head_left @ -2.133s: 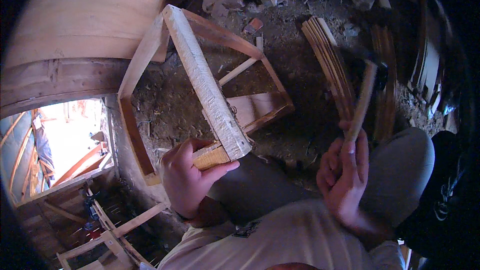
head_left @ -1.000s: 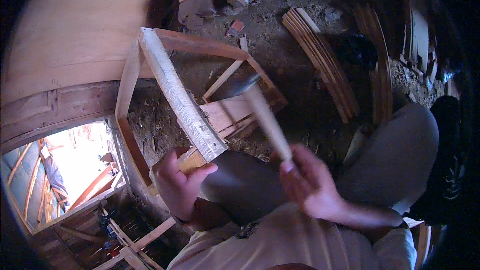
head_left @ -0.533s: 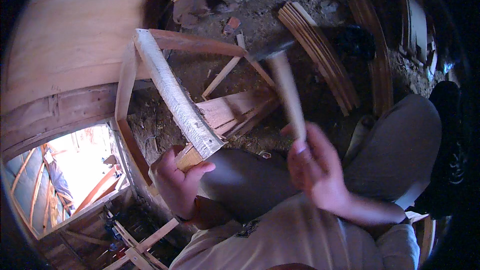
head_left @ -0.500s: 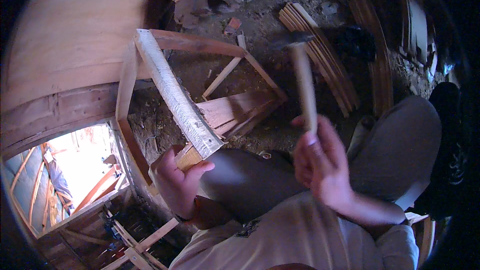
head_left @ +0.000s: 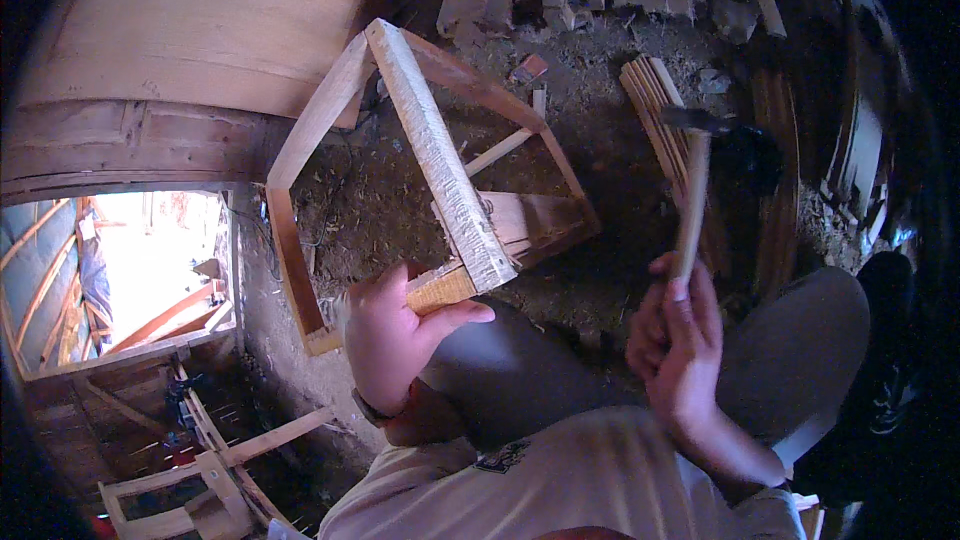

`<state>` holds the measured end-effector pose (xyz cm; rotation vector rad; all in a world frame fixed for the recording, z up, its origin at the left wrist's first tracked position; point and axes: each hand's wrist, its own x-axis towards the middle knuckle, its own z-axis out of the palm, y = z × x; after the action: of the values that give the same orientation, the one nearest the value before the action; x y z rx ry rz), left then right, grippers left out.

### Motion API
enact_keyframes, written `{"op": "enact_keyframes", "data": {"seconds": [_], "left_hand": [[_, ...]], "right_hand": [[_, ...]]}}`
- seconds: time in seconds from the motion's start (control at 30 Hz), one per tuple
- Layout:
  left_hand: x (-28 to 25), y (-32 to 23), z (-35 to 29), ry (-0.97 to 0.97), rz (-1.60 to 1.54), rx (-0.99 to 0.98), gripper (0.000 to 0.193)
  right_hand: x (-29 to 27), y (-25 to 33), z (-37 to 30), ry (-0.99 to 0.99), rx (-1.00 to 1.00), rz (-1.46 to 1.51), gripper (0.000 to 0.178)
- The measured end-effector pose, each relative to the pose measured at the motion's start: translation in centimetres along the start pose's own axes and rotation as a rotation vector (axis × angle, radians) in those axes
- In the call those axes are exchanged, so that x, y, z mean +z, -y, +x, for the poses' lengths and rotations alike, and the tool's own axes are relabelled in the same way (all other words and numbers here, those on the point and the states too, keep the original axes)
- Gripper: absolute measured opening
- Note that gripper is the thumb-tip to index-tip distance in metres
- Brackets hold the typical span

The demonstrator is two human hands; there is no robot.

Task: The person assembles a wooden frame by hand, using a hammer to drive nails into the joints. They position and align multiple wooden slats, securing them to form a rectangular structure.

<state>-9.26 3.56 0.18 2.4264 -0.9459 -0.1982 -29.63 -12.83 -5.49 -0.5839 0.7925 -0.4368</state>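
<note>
- A seated person's left hand point(head_left: 385, 340) is wrapped around the near end of a pale, rough-sawn wooden rail point(head_left: 438, 155), pinning it against the raised knee.
- The rail runs up and away across a wooden frame point(head_left: 300, 155) with angled sides, which stands on the dirt floor point(head_left: 610, 180) and leans toward the person.
- The right hand point(head_left: 675, 340) is clenched on the wooden handle of a hammer point(head_left: 692, 185), held upright with its dark head well clear of the frame, out to the right.
- A stack of thin slats point(head_left: 655, 110) lies on the ground behind the hammer; offcuts litter the far edge.
- Judging by the lifted hammer, this looks like the pause between blows on the joint; the next strike would call for a steady left grip and a square hit on the rail's near end.
</note>
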Motion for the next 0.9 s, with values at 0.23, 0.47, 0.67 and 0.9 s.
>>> {"op": "enact_keyframes", "data": {"seconds": [0.23,0.47,0.67,0.9], "left_hand": [[-0.3,-0.3,-0.4,-0.008,0.126,0.012,0.055],[-0.2,0.4,-1.1,-0.088,0.335,-0.002,0.056],[-0.4,1.3,-1.3,-0.110,0.334,0.022,0.067],[-0.2,0.6,-1.3,-0.126,0.156,-0.083,0.089]], "right_hand": [[-0.8,0.0,-0.1,-0.036,-0.006,-0.030,0.023],[-1.2,-3.1,-1.5,0.430,0.210,-0.386,0.028],[-0.9,-2.8,-1.7,0.522,0.099,-0.569,0.031],[-1.4,-3.2,-1.5,0.474,0.043,-0.572,0.036]]}}
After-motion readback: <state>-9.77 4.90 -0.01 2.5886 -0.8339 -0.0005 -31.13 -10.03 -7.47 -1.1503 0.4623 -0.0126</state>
